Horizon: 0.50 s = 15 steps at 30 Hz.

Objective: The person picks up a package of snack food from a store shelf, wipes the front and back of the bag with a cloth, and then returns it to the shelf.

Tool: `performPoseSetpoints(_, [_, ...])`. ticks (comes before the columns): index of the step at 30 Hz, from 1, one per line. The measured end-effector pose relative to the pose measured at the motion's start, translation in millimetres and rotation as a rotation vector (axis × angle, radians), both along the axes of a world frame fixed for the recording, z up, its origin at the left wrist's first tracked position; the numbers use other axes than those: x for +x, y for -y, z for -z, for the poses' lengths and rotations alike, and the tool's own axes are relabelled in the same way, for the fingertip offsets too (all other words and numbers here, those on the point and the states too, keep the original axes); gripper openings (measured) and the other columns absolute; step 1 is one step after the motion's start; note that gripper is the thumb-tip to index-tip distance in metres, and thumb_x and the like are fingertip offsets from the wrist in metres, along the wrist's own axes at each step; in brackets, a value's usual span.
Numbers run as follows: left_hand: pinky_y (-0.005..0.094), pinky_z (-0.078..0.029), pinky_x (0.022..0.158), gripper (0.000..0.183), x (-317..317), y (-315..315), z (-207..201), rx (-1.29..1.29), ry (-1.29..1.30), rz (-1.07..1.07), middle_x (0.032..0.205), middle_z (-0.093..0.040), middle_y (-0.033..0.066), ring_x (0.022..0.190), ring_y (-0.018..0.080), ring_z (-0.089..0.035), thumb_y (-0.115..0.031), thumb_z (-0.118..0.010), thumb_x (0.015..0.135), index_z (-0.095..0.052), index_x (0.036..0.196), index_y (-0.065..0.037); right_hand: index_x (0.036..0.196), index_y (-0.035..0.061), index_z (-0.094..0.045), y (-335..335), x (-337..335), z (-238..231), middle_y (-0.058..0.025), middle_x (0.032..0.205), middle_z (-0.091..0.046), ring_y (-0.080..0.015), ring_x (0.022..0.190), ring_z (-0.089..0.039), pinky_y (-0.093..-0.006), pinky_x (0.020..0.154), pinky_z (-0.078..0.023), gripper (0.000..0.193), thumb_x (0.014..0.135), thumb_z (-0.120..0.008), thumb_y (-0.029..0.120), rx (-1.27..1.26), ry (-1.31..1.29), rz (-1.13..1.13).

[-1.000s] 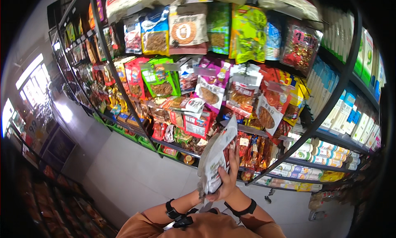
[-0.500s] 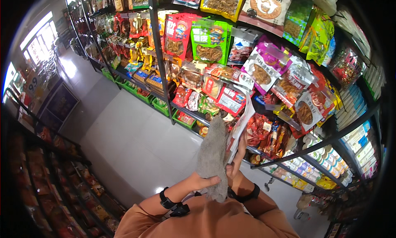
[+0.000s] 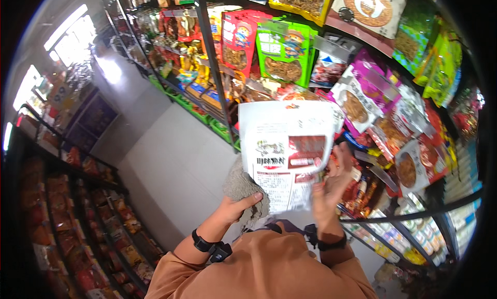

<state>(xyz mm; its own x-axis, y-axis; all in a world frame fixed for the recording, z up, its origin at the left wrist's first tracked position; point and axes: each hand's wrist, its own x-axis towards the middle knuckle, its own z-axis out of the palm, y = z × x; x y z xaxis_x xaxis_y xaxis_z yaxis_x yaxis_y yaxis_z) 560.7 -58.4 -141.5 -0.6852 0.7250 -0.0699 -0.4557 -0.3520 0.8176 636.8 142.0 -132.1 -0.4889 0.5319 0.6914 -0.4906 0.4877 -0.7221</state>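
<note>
A grey cloth (image 3: pixel 239 184) is bunched in my left hand (image 3: pixel 237 204), with the thumb pressed across it. Part of the cloth lies behind the lower left edge of a white snack pouch (image 3: pixel 277 128), and the rest hangs below my hand. The pouch stands upright before me, its printed panel with red blocks turned toward me. My right hand (image 3: pixel 331 182) has its thumb at the pouch's right edge. Its fingers extend upward beside that edge, smeared by motion. Beyond the pouch, shelves carry red, green and purple snack bags.
A dark metal shelf post (image 3: pixel 209 50) rises behind the pouch to the left. Green trays (image 3: pixel 196 114) line the bottom shelf. A black rail (image 3: pixel 414 214) crosses at right, above rows of pale containers. Another rack of packages (image 3: pixel 93 216) stands on my left, across the grey floor (image 3: pixel 171 159).
The pouch has turned from nearly edge-on to face me broadly. My hands have moved apart, the cloth shifting left and lower. The whole view has shifted, with the shelves farther right.
</note>
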Motion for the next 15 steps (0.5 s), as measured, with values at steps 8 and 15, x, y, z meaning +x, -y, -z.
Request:
performPoseSetpoints(8, [0.0325,-0.042,0.093,0.048,-40,-64,13,-0.296,-0.280,-0.160,0.118,-0.056,0.0084,0.109,0.0188,-0.052,-0.003,-0.065,0.083,-0.045,0.127,0.001,0.134,-0.0018,-0.037,-93,-38,5,-0.0132,0.129,-0.051,-0.0248,0.117,-0.050,-0.0377,0.100,-0.037,0.058,0.090,-0.054,0.031,-0.985,0.209,-0.892])
performPoseSetpoints(15, [0.0364,-0.049,0.079,0.041,-84,-34,-3,-0.043,-0.198,-0.354,0.110,-0.059,0.0130,0.096,0.0212,-0.058,-0.019,-0.064,0.085,-0.051,0.117,0.004,0.136,0.0001,-0.035,-107,-44,-18,-0.0148,0.131,-0.048,-0.0272,0.118,-0.050,-0.0406,0.100,-0.039,0.057,0.091,-0.049,0.033,-1.055,0.169,-0.775])
